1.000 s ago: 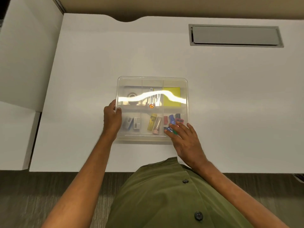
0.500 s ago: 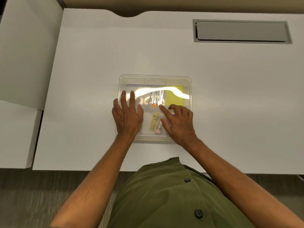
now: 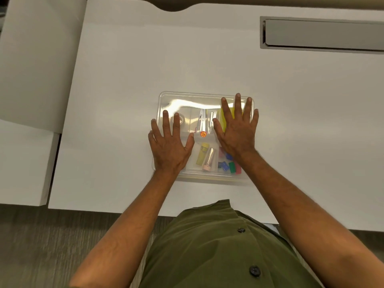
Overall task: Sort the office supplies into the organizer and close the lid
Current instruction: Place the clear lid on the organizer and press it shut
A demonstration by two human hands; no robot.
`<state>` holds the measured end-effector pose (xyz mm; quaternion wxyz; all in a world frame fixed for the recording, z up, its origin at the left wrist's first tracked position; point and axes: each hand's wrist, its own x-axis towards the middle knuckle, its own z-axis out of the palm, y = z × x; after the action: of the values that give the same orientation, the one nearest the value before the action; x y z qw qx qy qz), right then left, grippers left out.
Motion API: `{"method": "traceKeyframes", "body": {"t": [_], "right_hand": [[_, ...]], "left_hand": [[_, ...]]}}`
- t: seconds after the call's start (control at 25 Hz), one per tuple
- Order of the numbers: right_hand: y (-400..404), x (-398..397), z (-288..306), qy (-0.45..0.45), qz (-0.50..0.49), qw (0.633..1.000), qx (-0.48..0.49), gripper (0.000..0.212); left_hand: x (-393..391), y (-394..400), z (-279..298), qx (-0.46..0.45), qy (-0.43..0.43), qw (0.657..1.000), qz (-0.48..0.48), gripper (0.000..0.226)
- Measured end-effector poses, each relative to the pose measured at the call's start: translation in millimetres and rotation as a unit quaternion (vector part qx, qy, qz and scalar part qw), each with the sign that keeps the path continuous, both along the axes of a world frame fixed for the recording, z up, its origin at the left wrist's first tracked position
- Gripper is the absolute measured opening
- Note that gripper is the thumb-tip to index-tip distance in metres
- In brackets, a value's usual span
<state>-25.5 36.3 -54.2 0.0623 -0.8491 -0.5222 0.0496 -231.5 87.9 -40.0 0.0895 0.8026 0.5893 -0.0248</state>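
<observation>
On the white desk point(image 3: 207, 59), near its front edge and about midway between the side edges, sat the clear organizer point(image 3: 204, 177) with its clear lid point(image 3: 195, 102) on top. A grey hatch point(image 3: 324, 34) was set into the far right corner of the desk.

Two hands lay flat on the lid. The left hand point(image 3: 169, 146) pressed on the left side, with its fingers spread wide and holding nothing. The right hand point(image 3: 236, 129) pressed on the right side and reached almost to the far edge of the box, its fingers spread too and empty.

The lid looked like it was being pushed shut, so the job seemed almost done. To do this well, I think the hands should push straight down and evenly, then press along each edge and corner until the lid sits flat all the way round.

Through the lid I could count one roll of tape point(image 3: 180, 119), one yellow pad point(image 3: 225, 117) mostly under the right hand, one yellow tube point(image 3: 202, 155), one pinkish tube point(image 3: 208, 161) beside it, and one small orange dot point(image 3: 203, 134). Some silver clips point(image 3: 204, 121) and some small coloured bits point(image 3: 228, 166) were too jumbled to count.
</observation>
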Motion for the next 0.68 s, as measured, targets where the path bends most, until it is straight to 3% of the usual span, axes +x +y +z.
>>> {"method": "traceKeyframes", "body": {"t": [0.68], "right_hand": [[5, 2, -3, -0.001, -0.011, 1.0, 0.002, 0.076]], "left_hand": [[35, 58, -8, 0.031, 0.008, 0.998, -0.059, 0.087]]}}
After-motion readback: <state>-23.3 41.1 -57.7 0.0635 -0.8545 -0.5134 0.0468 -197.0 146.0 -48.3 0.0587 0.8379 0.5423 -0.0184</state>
